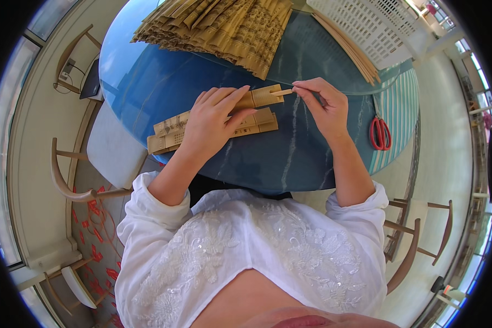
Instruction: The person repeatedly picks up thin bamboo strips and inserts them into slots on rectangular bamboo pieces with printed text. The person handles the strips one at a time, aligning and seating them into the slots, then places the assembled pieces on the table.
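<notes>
My left hand (216, 117) is closed on a narrow tan paper sleeve (268, 96) and rests over more of its kind. At the sleeve's right end, my right hand (323, 106) pinches a thin pale wooden stick (282, 92) between thumb and fingertips. The stick's other end lies in the mouth of the sleeve; how deep it reaches is hidden. Below my left hand, several flat printed tan sleeves (265, 123) lie on the blue table, partly covered by my palm and wrist.
A large fanned pile of tan printed paper (218, 33) covers the table's far side. Long wooden sticks (347, 46) lie beside a white perforated basket (377, 30) at far right. Red-handled scissors (380, 133) lie on a striped part of the blue table (246, 164). Wooden chairs (65, 175) stand around.
</notes>
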`<action>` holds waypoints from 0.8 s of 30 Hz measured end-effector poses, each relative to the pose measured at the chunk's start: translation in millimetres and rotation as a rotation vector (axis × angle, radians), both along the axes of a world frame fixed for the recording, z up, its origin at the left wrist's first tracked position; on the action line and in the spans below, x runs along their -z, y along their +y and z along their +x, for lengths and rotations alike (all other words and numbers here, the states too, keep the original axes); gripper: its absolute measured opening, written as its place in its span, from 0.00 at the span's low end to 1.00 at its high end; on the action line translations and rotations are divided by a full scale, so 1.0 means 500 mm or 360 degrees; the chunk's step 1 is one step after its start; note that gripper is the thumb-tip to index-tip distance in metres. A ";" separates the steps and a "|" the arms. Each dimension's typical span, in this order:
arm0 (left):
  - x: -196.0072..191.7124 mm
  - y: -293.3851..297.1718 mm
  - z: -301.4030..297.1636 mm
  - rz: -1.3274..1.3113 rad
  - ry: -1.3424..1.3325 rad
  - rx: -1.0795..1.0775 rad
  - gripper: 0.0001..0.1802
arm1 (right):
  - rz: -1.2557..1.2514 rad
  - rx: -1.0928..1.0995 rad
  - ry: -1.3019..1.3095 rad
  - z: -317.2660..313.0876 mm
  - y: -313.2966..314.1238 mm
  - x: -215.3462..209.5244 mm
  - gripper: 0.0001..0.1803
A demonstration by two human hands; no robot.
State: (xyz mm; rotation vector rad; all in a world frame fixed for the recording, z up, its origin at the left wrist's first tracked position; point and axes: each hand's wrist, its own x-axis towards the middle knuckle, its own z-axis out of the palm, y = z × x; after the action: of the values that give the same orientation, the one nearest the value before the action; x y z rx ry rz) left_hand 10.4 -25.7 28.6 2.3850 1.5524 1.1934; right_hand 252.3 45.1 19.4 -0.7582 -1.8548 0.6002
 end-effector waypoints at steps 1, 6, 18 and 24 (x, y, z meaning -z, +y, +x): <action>-0.001 0.000 0.001 -0.0002 -0.0004 0.0007 0.24 | 0.0069 0.0012 -0.0022 0.001 -0.001 -0.002 0.12; 0.003 0.003 0.002 0.0092 -0.0016 0.0046 0.23 | 0.0398 0.0047 -0.0130 -0.011 -0.017 -0.014 0.11; -0.002 0.003 0.005 0.0133 -0.0024 0.0089 0.24 | 0.0630 -0.0111 -0.0155 -0.021 -0.022 -0.021 0.15; -0.001 0.004 0.003 0.0136 -0.0064 0.0090 0.25 | 0.0532 -0.0098 -0.0154 -0.021 -0.021 -0.011 0.17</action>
State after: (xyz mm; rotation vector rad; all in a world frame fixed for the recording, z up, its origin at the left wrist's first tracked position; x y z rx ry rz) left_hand 11.7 -23.7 29.0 2.4229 1.4408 1.3135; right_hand 241.8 34.8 24.7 -0.5173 -2.0076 0.2827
